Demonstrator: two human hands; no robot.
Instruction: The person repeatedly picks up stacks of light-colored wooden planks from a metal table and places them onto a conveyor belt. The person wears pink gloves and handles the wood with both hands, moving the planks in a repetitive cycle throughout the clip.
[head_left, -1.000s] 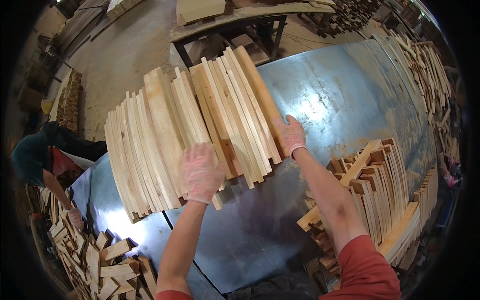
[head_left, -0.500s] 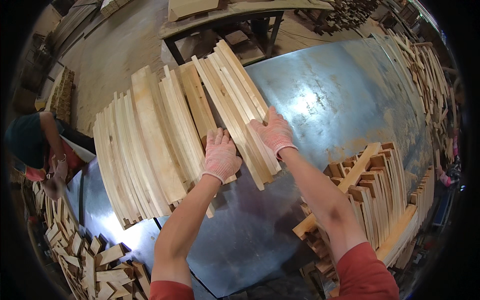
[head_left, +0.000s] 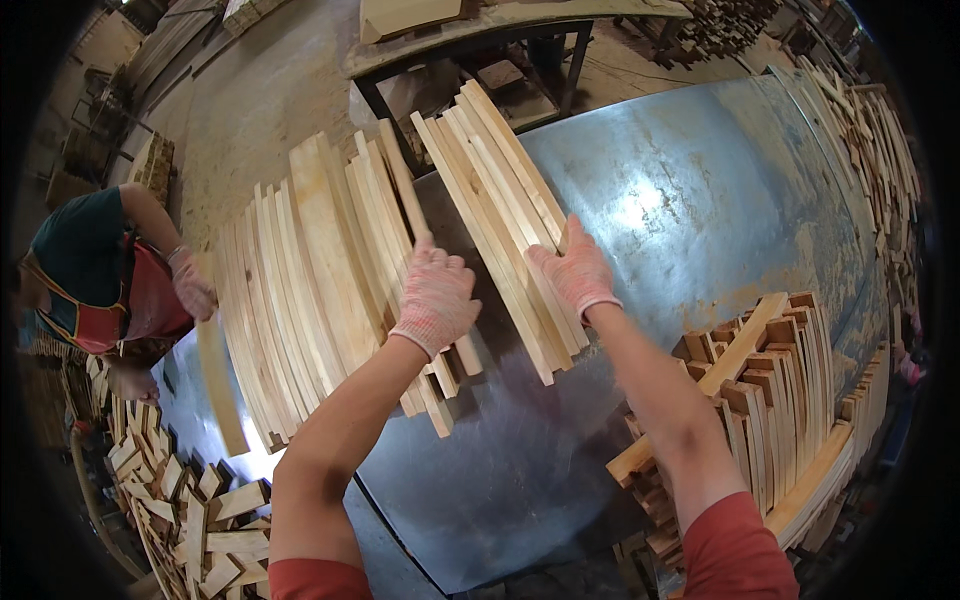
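Pale wooden strips lie side by side across the left part of a metal-topped table. My left hand, in a pinkish knitted glove, is closed around a wooden strip, which stands tilted on its edge at the right side of that row. Across a gap, a smaller group of strips lies slanted. My right hand, gloved alike, grips the outer right strip of this group, thumb on top and fingers along its edge. The undersides of both hands are hidden.
A co-worker at the left has a gloved hand near a blurred strip. Short offcuts are heaped lower left. Stacked strips with a crosswise piece stand at right on the metal table. Another table stands beyond.
My left hand has curled round the flat wide strip and turned it up on edge, leftward, widening the gap. The co-worker has leaned in, and another strip shows at the row's left end.
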